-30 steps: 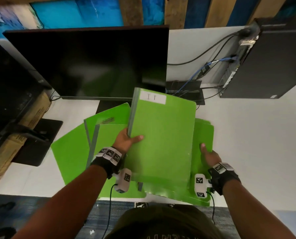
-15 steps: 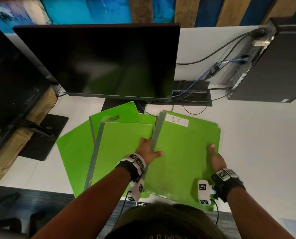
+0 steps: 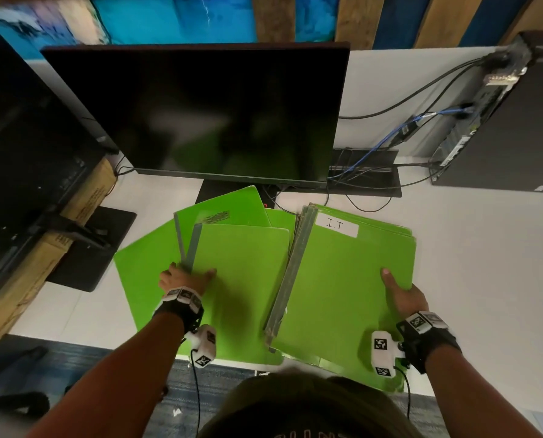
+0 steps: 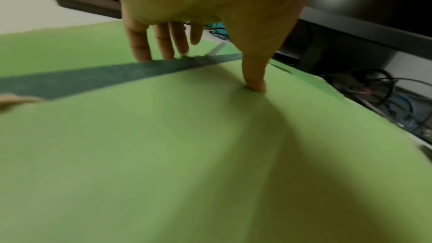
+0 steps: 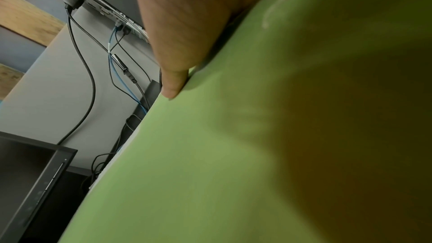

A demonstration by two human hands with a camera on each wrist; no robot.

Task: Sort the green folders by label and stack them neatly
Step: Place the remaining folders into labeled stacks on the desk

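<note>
Two hands on green folder piles

The left hand (image 3: pixel 183 278) presses its thumb on the loose folder (image 3: pixel 241 279), straight fingers (image 4: pixel 140 47) dropping past its grey spine (image 3: pixel 192 245), tips hidden. The right hand (image 3: pixel 404 297) clasps the I.T stack (image 3: pixel 343 279) by its right edge, thumb on top, other fingers hidden. Both piles lie side by side at the tabletop (image 3: pixel 469 263) front edge.

**Free room and obstacles.** Open table (image 3: pixel 472 279) lies right of the labelled folder stack (image 3: pixel 343 279). Behind the spread folders (image 3: pixel 238 273), the low monitor (image 3: pixel 200 112) and loose cables (image 3: pixel 387 141) close the way; a second monitor's base (image 3: pixel 90 248) crowds the left, a computer tower (image 3: pixel 510 128) the far right corner.
</note>
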